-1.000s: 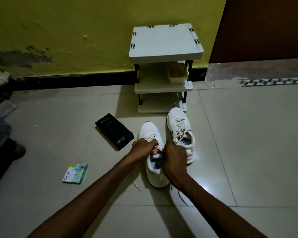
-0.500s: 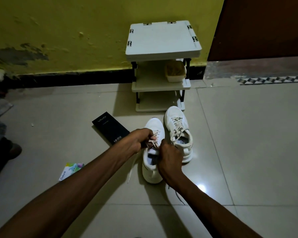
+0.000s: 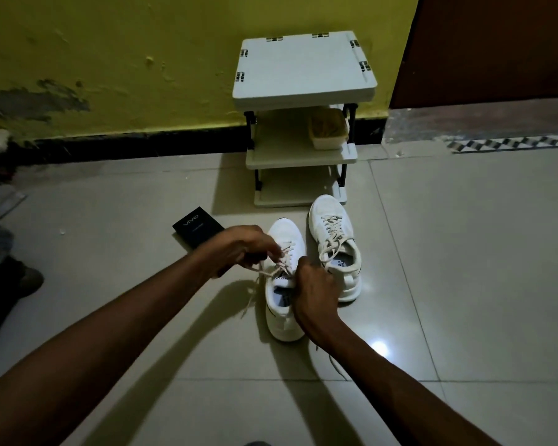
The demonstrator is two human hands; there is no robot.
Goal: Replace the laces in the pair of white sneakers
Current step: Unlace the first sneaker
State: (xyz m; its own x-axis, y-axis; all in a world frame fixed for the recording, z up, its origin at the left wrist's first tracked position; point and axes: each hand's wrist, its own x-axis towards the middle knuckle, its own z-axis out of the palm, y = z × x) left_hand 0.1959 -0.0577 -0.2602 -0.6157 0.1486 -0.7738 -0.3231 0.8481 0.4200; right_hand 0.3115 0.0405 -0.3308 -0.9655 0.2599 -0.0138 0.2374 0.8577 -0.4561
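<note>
Two white sneakers stand side by side on the tiled floor, toes toward the wall. Over the nearer left sneaker (image 3: 284, 313) my left hand (image 3: 242, 249) pinches its cream lace (image 3: 282, 257) and lifts it above the eyelets. A loose end of that lace hangs down on the shoe's left side. My right hand (image 3: 314, 284) grips the shoe's tongue and right collar, fingers curled. The right sneaker (image 3: 335, 243) sits just beyond, laced, with its lace ends loose; neither hand touches it.
A small white three-tier shelf (image 3: 303, 72) stands against the yellow wall, a tub (image 3: 327, 128) on its middle tier. A black phone box (image 3: 197, 231) lies left of the shoes. Dark clutter lines the left edge. A brown door (image 3: 496, 49) is at right.
My left hand has drawn the lace up and to the left, away from the shoe, so more lace shows. The right hand stays on the shoe. The view has shifted slightly.
</note>
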